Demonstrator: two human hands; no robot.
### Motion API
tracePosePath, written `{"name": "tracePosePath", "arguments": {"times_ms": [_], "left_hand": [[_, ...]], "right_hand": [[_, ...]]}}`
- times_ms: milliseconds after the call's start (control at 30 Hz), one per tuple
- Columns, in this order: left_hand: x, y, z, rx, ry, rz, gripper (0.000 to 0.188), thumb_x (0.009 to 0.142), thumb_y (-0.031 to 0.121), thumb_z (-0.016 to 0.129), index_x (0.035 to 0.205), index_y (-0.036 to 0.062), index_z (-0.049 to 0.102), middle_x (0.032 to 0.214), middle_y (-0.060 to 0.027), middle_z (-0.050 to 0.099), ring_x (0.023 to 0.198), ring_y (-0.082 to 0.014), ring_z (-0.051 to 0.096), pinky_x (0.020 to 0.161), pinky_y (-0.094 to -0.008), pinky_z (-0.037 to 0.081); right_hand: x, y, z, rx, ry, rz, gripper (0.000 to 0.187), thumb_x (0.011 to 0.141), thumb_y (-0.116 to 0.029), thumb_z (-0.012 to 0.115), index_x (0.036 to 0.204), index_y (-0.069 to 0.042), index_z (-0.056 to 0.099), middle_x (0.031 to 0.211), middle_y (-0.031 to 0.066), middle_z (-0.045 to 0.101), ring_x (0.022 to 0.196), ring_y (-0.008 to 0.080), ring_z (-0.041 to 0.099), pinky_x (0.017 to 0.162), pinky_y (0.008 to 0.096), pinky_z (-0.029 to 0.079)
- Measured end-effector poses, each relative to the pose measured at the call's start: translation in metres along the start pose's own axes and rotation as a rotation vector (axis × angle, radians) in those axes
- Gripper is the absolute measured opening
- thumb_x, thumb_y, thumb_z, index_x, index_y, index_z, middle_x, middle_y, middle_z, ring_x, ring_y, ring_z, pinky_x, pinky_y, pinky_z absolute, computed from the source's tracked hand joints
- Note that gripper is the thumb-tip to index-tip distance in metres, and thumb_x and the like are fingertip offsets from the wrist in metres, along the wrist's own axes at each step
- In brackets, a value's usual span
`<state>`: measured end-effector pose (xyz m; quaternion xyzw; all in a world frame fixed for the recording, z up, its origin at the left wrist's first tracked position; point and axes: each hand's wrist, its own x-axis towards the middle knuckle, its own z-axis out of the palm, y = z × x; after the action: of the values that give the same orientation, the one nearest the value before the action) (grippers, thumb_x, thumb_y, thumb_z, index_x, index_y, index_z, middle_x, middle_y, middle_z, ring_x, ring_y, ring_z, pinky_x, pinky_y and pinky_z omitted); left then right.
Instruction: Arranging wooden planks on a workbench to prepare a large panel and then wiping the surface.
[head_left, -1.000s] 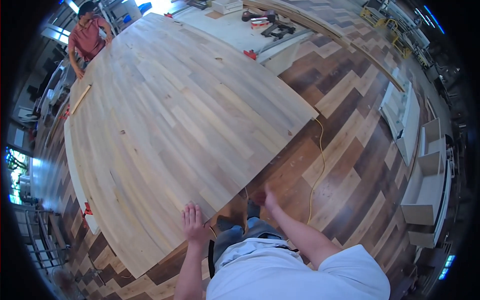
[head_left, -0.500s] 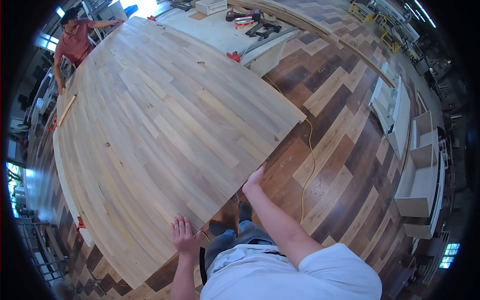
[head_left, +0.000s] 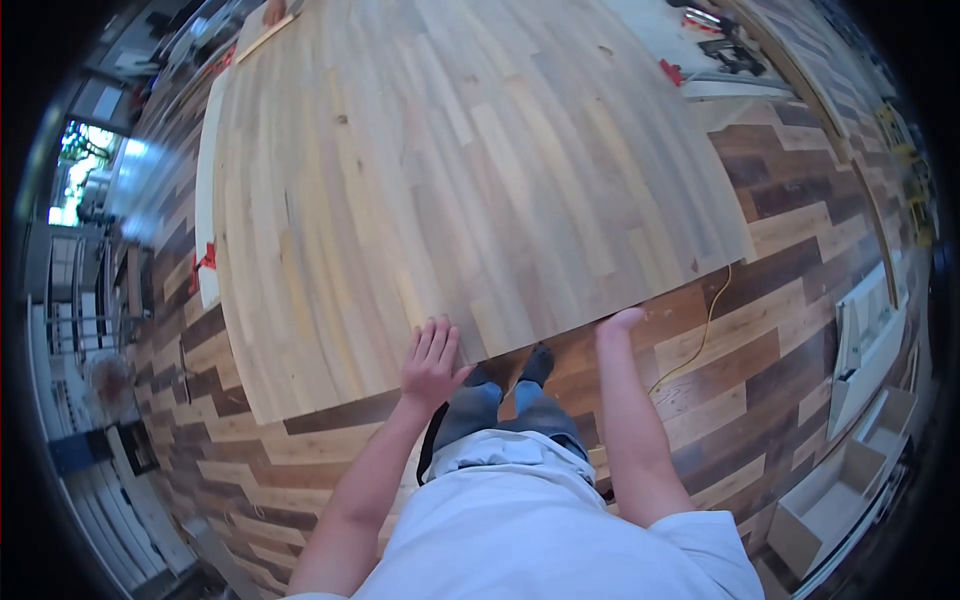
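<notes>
Wooden panel (head_left: pixel 480 200) under flat left hand (head_left: pixel 432 366) — right hand (head_left: pixel 621 322) at edge, half-hidden

A: What's the panel (head_left: pixel 480 200) made of?
B: Wood, in matt strips, smooth-looking except for a few knots.
A: And the floor (head_left: pixel 760 320)?
B: Wood-look planks with a faint sheen.
A: The shirt (head_left: pixel 520 530)?
B: Matt cloth, creased around the waist.

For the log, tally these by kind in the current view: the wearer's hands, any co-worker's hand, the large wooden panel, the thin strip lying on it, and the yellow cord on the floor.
Wearer's hands: 2, left hand and right hand
Co-worker's hand: 1
Large wooden panel: 1
Thin wooden strip: 1
Yellow cord: 1
Total: 6
</notes>
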<state>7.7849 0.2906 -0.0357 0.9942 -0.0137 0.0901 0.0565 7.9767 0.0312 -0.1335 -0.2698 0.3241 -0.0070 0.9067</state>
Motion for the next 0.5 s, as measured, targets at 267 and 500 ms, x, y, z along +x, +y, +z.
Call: {"name": "tracePosePath", "arguments": {"times_ms": [267, 500], "left_hand": [[-0.015, -0.005, 0.000, -0.058, 0.034, -0.087, 0.065, 0.061, 0.041, 0.076, 0.115, 0.0090, 0.059, 0.126, -0.0117, 0.055, 0.117, -0.0287, 0.051, 0.099, -0.0455, 0.040], [-0.011, -0.008, -0.003, -0.074, 0.020, -0.082, 0.064, 0.059, 0.041, 0.077, 0.113, 0.0099, 0.060, 0.124, -0.0107, 0.055, 0.116, -0.0274, 0.052, 0.096, -0.0444, 0.043]], "right_hand": [[-0.071, 0.006, 0.013, -0.100, -0.028, 0.218, 0.054, 0.085, -0.052, 0.054, 0.121, -0.011, 0.054, 0.123, 0.0039, 0.056, 0.113, 0.0230, 0.052, 0.098, 0.0385, 0.039], [-0.082, 0.019, 0.007, -0.239, -0.199, 0.383, 0.033, 0.085, -0.023, 0.065, 0.113, -0.008, 0.058, 0.111, 0.0041, 0.062, 0.102, 0.0182, 0.059, 0.091, 0.0313, 0.046]]}}
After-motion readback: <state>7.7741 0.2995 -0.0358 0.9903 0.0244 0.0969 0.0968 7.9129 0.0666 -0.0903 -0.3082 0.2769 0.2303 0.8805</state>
